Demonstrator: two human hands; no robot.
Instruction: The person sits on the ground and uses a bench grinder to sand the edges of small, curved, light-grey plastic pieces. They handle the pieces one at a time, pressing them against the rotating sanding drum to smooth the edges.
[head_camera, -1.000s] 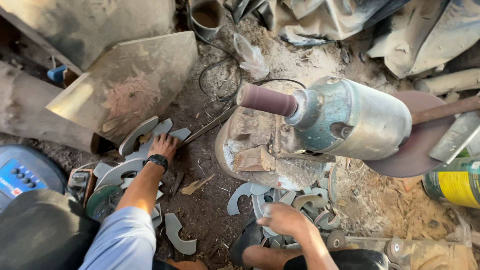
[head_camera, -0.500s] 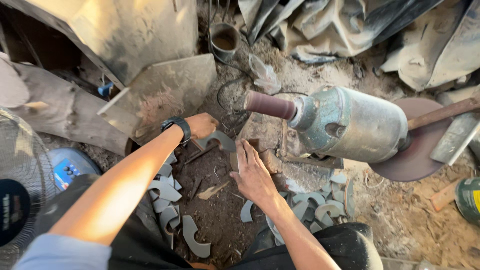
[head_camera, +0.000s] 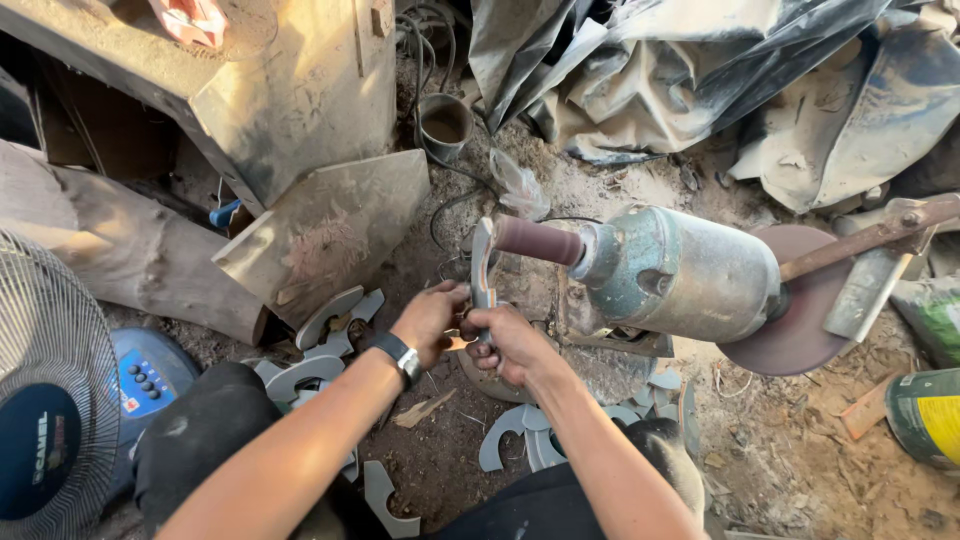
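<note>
Down on the dirt floor, both hands meet in the middle of the head view. The left hand (head_camera: 430, 320), with a black watch (head_camera: 398, 355) on its wrist, and the right hand (head_camera: 505, 343) are both closed around the lower end of a curved grey piece (head_camera: 482, 265), fingers pressed tight on it. The piece stands nearly upright, its upper part right against the reddish-brown sanding drum (head_camera: 535, 240), which sticks out to the left of a grey-green motor (head_camera: 675, 270). A round disc (head_camera: 800, 330) sits at the motor's right end. More curved grey pieces (head_camera: 330, 315) lie scattered on the ground near and to the left, and a fan (head_camera: 50, 400) stands at the near left edge.
</note>
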